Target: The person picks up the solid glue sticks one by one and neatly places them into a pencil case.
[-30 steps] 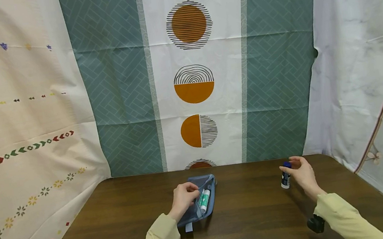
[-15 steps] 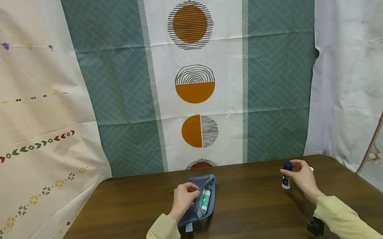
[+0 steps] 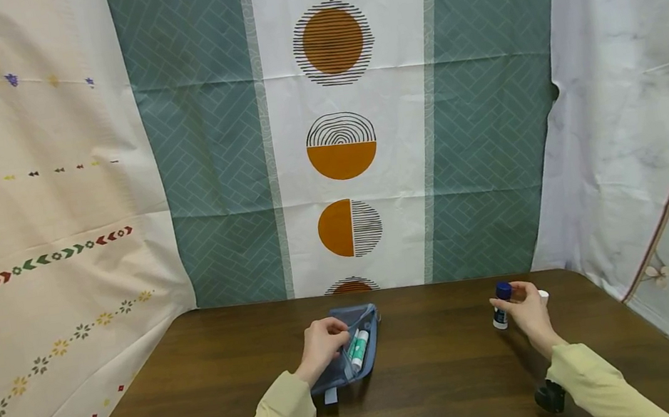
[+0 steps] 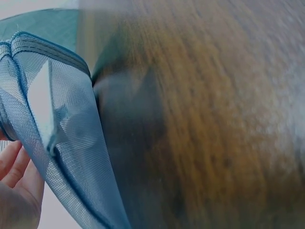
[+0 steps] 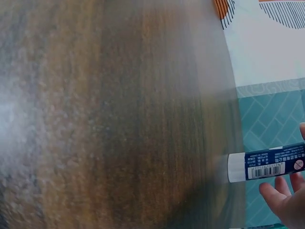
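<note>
My left hand [image 3: 320, 346] pinches the edge of a blue mesh zip pouch [image 3: 328, 375], which lies open. Inside it is a green-and-white tube [image 3: 359, 350], with another slim item beside it. In the left wrist view the pouch [image 4: 76, 119] hides part of that hand. On the right, a dark blue glue stick [image 3: 500, 316] with a blue cap and white base stands upright on the table. My right hand [image 3: 531, 314] has its thumb and fingers around its upper part. The right wrist view shows the glue stick [image 5: 271, 164] between thumb and fingers, its barcode visible.
A small white item [image 3: 544, 296], mostly hidden, sits just behind my right hand. The brown wooden table [image 3: 437, 373] reaches back to hanging cloths. A patterned cloth [image 3: 59, 278] borders it on the left and a pale one [image 3: 658, 246] on the right.
My right hand has shifted slightly down beside the glue stick, baring more of the blue cap and uncovering the white item behind. The left hand and pouch stay in place.
</note>
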Available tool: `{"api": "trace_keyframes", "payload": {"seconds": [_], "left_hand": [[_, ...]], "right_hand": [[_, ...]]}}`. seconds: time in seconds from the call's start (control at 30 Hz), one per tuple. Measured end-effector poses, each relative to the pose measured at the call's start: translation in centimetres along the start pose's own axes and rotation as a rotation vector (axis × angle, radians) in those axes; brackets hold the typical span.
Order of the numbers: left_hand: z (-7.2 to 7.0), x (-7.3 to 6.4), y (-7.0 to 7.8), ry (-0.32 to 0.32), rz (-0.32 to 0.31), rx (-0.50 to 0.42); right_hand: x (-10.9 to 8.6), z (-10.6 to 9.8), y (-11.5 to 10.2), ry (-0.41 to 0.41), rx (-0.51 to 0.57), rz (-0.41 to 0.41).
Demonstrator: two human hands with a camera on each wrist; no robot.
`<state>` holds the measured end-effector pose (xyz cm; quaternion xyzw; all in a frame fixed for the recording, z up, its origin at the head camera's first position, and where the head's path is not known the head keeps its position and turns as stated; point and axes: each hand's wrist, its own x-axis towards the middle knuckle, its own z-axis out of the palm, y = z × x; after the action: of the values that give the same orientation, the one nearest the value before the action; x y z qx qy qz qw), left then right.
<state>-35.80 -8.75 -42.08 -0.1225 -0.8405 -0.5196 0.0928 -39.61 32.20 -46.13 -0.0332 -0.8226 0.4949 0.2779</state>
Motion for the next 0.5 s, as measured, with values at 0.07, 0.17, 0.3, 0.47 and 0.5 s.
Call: {"api": "trace_keyframes", "payload": {"seconds": [0.07, 0.17, 0.3, 0.47, 0.5], "left_hand": [[0.0, 0.0, 0.1, 0.000, -0.002, -0.004], [-0.1, 0.0, 0.1, -0.001, -0.008, -0.007], [-0.2, -0.1, 0.1, -0.002, -0.001, -0.011], [-0.1, -0.2, 0.2, 0.001, 0.002, -0.014], [-0.1, -0.2, 0.2, 0.000, -0.001, -0.015]], "right_hand": [[-0.2, -0.1, -0.3, -0.010, 0.001, 0.015], [-0.8, -0.3, -1.5, -0.023, -0.017, 0.039], [-1.9, -0.7, -4.0, -0.038, 0.001, 0.074], [-2.5, -0.9, -5.5, -0.055, 0.023, 0.110], [-2.5, -0.9, -5.5, -0.059, 0.019, 0.113]]}}
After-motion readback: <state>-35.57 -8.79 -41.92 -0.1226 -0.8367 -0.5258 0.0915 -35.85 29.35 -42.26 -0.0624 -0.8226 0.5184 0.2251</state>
